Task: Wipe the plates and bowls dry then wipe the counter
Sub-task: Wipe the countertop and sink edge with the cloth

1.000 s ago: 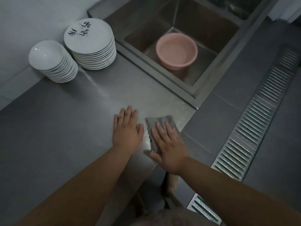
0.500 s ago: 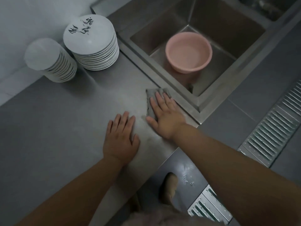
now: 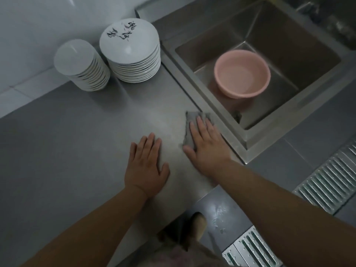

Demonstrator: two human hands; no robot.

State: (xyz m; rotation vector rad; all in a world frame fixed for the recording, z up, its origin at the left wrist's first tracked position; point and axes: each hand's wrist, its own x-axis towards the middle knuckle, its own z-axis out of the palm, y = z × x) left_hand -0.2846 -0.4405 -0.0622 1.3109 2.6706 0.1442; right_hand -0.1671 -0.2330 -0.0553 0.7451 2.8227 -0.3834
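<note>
On the steel counter, beside the sink: right hand pressing flat, fingers straight, on one grey cloth; left hand lying flat and open just beside it, holding nothing. Compared with half a second ago, hardly changing, cloth staying near the sink edge. Standing at the back by the wall, two stacks: bowls and plates, the top plate bearing black brush writing, not readable. Sitting in the sink, one pink basin.

Dim tiled wall (grey floor)
</note>
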